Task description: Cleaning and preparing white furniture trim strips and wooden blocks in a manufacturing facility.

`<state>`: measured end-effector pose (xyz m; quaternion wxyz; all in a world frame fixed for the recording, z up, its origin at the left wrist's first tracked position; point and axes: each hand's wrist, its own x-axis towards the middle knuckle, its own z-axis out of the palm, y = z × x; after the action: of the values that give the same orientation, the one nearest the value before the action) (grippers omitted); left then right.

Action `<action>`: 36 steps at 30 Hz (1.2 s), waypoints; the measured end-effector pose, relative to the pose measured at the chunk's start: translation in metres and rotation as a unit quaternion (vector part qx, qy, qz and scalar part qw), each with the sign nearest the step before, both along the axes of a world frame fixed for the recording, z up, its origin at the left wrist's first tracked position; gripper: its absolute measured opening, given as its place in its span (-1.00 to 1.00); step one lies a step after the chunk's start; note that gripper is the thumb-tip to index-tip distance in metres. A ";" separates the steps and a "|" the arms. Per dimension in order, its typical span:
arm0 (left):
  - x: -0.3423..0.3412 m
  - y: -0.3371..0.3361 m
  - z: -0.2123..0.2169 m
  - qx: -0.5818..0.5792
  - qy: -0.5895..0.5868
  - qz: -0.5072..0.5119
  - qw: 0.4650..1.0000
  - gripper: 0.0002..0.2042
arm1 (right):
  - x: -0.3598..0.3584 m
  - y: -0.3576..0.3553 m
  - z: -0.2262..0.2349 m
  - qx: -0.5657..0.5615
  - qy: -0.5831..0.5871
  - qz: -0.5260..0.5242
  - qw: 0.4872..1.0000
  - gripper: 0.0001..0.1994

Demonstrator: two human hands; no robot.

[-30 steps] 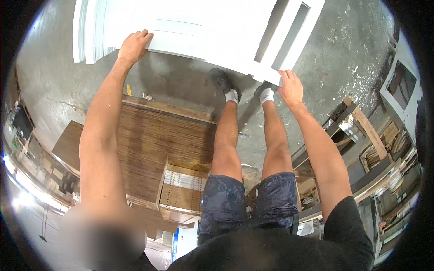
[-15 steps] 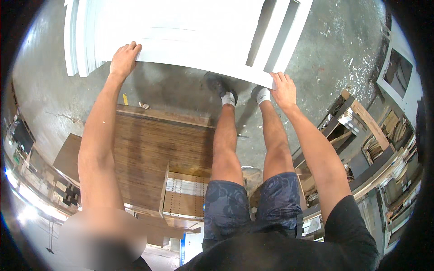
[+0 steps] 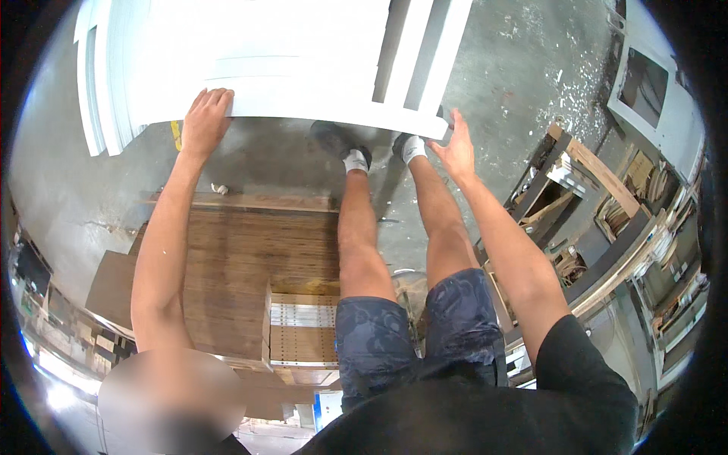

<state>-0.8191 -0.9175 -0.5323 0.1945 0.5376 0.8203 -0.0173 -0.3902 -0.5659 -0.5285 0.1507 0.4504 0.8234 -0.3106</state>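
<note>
A long white board (image 3: 334, 110) lies along the near edge of a stack of white panels (image 3: 296, 38), above the concrete floor. My left hand (image 3: 205, 125) grips the board's near edge left of its middle, fingers bent over the top and thumb hidden. By the board's right end, my right hand (image 3: 457, 148) is open, thumb and fingers spread. Its thumb comes close to the board's corner; whether it touches cannot be told. Two long white strips with dark gaps form the stack's right side.
Behind me on the left is a low brown wood-grain cabinet (image 3: 235, 243) with a drilled panel (image 3: 303, 345). Wood offcuts (image 3: 607, 178) lie in a heap at the right, below a white frame (image 3: 658, 110). My shoes (image 3: 341, 140) stand just under the board's edge.
My right hand has let go of the board's right end and spread its fingers. The left hand keeps its hold. The whole view has shifted, with the stack now further left.
</note>
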 end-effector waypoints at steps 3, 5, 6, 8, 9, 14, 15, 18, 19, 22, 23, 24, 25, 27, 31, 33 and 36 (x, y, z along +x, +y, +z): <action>0.029 0.019 0.000 0.038 -0.032 0.000 0.999 -0.48 | -0.004 -0.001 -0.004 -0.147 -0.036 -0.095 0.984 -0.07; 0.066 0.047 0.004 0.036 -0.059 0.026 0.997 -0.51 | -0.002 -0.002 -0.006 -0.148 -0.021 -0.125 0.981 -0.11; 0.073 0.052 0.004 0.033 -0.057 0.024 0.998 -0.51 | -0.005 -0.008 -0.008 -0.158 0.000 -0.151 0.976 -0.15; 0.092 0.077 -0.004 0.076 -0.046 0.004 0.996 -0.50 | 0.004 -0.003 -0.022 -0.194 0.058 -0.209 0.957 -0.21; 0.102 0.093 -0.007 0.085 -0.050 0.002 0.995 -0.50 | 0.013 0.004 -0.027 -0.230 0.115 -0.263 0.930 -0.26; 0.127 0.096 -0.003 0.072 -0.060 0.004 0.996 -0.55 | -0.024 -0.026 -0.012 -0.329 0.167 -0.421 0.829 -0.46; 0.131 0.095 -0.001 0.069 -0.062 0.011 0.996 -0.56 | -0.031 -0.032 -0.007 -0.341 0.163 -0.452 0.808 -0.53; 0.141 0.111 -0.009 0.095 -0.038 0.001 0.995 -0.55 | -0.017 -0.026 -0.034 -0.287 0.196 -0.413 0.842 -0.60; 0.145 0.116 -0.013 0.104 -0.031 0.000 0.994 -0.55 | -0.008 -0.026 -0.049 -0.286 0.197 -0.416 0.841 -0.60; 0.156 0.134 -0.006 0.103 -0.051 0.012 0.993 -0.65 | 0.010 -0.020 -0.070 -0.280 0.204 -0.439 0.829 -0.64; 0.157 0.134 -0.004 0.101 -0.049 0.007 0.994 -0.65 | 0.010 -0.023 -0.073 -0.286 0.206 -0.449 0.821 -0.65; 0.159 0.137 -0.002 0.098 -0.057 0.020 0.993 -0.64 | 0.011 -0.023 -0.075 -0.289 0.208 -0.459 0.814 -0.67; 0.159 0.138 0.000 0.092 -0.064 0.033 0.993 -0.63 | 0.011 -0.022 -0.073 -0.291 0.211 -0.463 0.810 -0.67; 0.164 0.147 0.000 0.070 -0.072 0.029 0.995 -0.56 | 0.016 -0.014 -0.066 -0.242 0.159 -0.410 0.865 -0.69; 0.151 0.121 0.009 0.016 -0.049 0.021 0.998 -0.50 | -0.023 -0.035 -0.030 -0.285 0.122 -0.444 0.840 -0.68; 0.162 0.139 -0.003 0.001 -0.044 0.015 0.999 -0.45 | -0.009 -0.018 -0.036 -0.296 0.141 -0.432 0.840 -0.62; 0.168 0.148 -0.005 -0.050 -0.043 0.018 0.998 -0.40 | -0.010 -0.021 -0.034 -0.308 0.146 -0.461 0.819 -0.57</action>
<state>-0.6508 -0.7696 -0.5374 0.2562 0.5125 0.8190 -0.0317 -0.4004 -0.5869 -0.5621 -0.0011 0.6564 0.3934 -0.6437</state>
